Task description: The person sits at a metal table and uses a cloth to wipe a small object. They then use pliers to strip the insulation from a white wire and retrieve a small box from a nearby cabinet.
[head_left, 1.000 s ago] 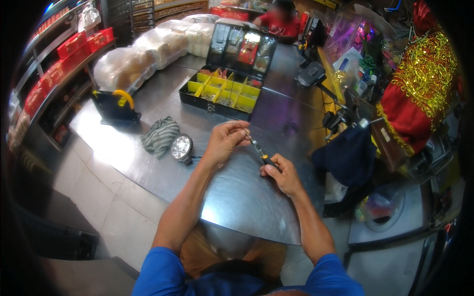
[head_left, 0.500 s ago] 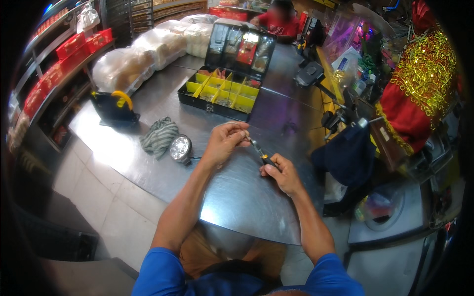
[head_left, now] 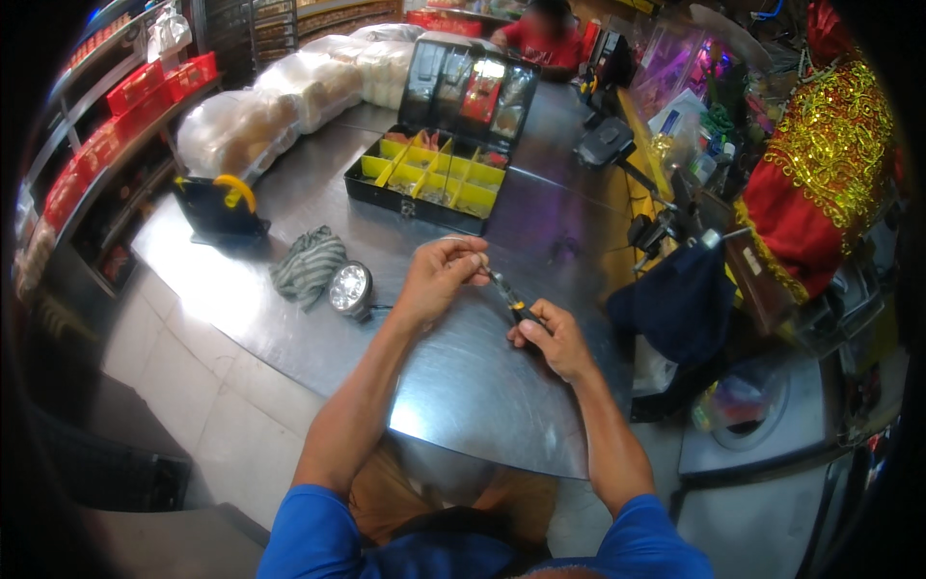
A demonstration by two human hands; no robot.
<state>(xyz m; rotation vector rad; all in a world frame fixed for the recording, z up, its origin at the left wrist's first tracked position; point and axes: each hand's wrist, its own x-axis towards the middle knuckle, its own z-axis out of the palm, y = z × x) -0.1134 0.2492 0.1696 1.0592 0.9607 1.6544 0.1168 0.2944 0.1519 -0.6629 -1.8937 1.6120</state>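
Over the middle of the metal table (head_left: pixel 482 405), my right hand (head_left: pixel 553 336) is closed round the handles of pliers (head_left: pixel 510 298) with black and yellow grips. Their jaws point up and left, reaching the fingertips of my left hand (head_left: pixel 441 275). Those fingers pinch something too small to make out, right at the tip of the pliers. Beyond my hands an organizer box (head_left: pixel 413 210) stands with its lid up. Yellow compartments (head_left: pixel 451 174) inside it hold small metal parts. A round lamp (head_left: pixel 350 288) with several LEDs and a striped cloth (head_left: pixel 309 267) lie left of my left forearm.
A black stand with a yellow strap (head_left: pixel 220 214) is at the table's left. Plastic-wrapped bundles (head_left: pixel 260 116) line the far left edge. On the right are a dark blue cap (head_left: pixel 675 304), a clamp arm (head_left: pixel 627 159) and cluttered goods. A person in red (head_left: pixel 545 43) is at the far end.
Both hands and the pliers hold nearly the same position. The view has shifted very slightly; I see no other clear change.
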